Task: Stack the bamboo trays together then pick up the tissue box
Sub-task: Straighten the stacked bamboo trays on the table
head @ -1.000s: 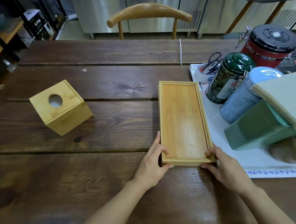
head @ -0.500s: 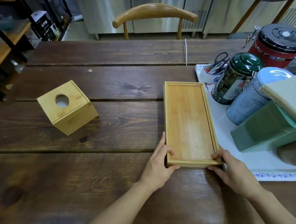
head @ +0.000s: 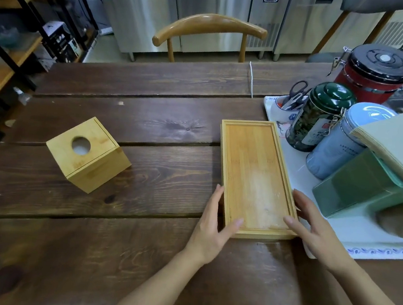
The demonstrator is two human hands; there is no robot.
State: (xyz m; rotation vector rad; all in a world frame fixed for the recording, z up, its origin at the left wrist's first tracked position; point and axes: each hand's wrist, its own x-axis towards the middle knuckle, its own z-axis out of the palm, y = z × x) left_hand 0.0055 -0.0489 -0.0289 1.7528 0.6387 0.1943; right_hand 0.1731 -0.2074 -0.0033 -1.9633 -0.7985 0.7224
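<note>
trays (head: 254, 177): look stacked, nested on table
hands: left (head: 209, 229), right (head: 316, 229) loosely open, flanking near end, no firm grip
tissue box (head: 87, 153): untouched, pickup left

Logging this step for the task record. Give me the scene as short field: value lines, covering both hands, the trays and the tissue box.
trays: bamboo trays stacked, flat on the wooden table
left hand: left hand at the stack's near left corner, fingers along its side, no closed grip
right hand: right hand at the near right corner, fingers spread
tissue box: tissue box left of the trays, apart from them, untouched
right of trays: canisters on a white mat
</note>
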